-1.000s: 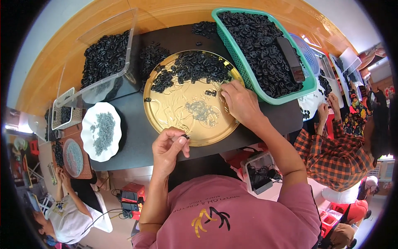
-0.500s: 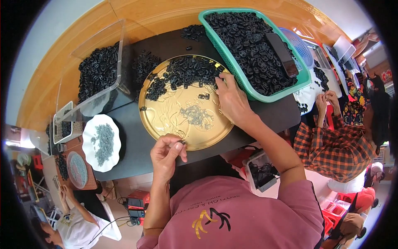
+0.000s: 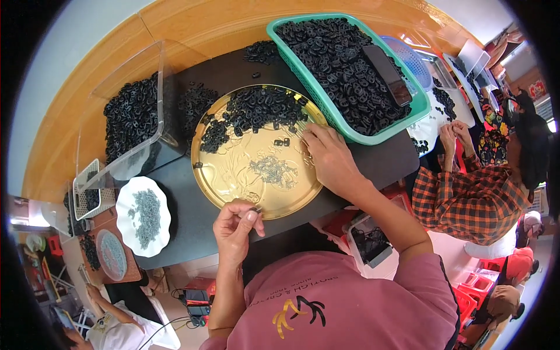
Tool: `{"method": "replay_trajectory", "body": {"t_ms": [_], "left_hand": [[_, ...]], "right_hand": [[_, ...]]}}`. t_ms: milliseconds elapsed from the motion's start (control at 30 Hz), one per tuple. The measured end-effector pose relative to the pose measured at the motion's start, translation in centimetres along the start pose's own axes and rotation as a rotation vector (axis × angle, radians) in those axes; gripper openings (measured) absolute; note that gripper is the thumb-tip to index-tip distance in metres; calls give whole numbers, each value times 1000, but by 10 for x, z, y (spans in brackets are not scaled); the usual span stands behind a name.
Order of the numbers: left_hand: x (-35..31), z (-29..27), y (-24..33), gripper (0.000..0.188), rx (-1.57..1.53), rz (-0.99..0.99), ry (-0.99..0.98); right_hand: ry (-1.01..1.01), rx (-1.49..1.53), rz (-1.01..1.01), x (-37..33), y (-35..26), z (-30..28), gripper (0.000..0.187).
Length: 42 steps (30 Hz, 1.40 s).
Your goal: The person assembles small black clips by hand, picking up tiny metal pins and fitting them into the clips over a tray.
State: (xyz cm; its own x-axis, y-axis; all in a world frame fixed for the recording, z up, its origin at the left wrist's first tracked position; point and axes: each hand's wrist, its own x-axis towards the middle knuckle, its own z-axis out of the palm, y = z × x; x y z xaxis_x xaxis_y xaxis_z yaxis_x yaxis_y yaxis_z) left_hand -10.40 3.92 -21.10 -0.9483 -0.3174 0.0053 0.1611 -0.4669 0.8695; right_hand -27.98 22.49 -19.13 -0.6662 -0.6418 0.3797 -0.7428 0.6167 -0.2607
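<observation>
The table (image 3: 385, 160) runs close under the near rim of the tray (image 3: 233, 166), so an elbow or wrist leaning on that rim could, I judge, tip or slide the tray. The basket (image 3: 373, 140) stands just beside the tray's far right rim, heaped with black pieces; a forearm bumping it might spill some across. The phone (image 3: 385, 73), resting on that load, could slip if the load shifts.

The right hand (image 3: 309, 139) reaches over the tray's right rim, fingers bent and close together; whether anything is between them I cannot tell. Its knuckles could sweep the heap (image 3: 259, 108), which fills the tray's far part, into the grey bits (image 3: 273, 171) nearer its middle, mixing the two.

The left hand (image 3: 238, 223) is at the tray's near rim, narrowed in a pinch of thumb and fingertips on one small black piece (image 3: 254, 209). A loose or off-centre pinch could let it drop past that rim.

The piece sits at the left hand's fingertips, over the tray's near rim and well apart from the right hand. Two loose pieces (image 3: 282, 142) lie on the tray between the heap and the grey bits.
</observation>
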Motion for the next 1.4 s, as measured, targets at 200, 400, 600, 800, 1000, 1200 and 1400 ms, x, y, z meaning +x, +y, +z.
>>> {"method": "replay_trajectory", "body": {"t_ms": [200,400,600,800,1000,1200,1400], "left_hand": [[0,-1,0,7,14,7,-18],[0,-1,0,7,1,3,-20],[0,-1,0,7,-1,0,-14],[1,-4,-1,7,-4,4,-20],[1,-4,-2,7,-2,6,-24],[-1,-4,-1,7,8,4,-20],[-3,4,3,8,14,-26,43]], "right_hand": [[-9,-43,26,12,3,15,36],[-75,-90,10,15,6,19,35],[-25,46,14,12,6,8,31],[26,139,116,27,7,18,27],[-107,59,213,48,11,20,23],[-102,92,213,49,9,20,17],[-48,771,329,34,6,5,18]]}}
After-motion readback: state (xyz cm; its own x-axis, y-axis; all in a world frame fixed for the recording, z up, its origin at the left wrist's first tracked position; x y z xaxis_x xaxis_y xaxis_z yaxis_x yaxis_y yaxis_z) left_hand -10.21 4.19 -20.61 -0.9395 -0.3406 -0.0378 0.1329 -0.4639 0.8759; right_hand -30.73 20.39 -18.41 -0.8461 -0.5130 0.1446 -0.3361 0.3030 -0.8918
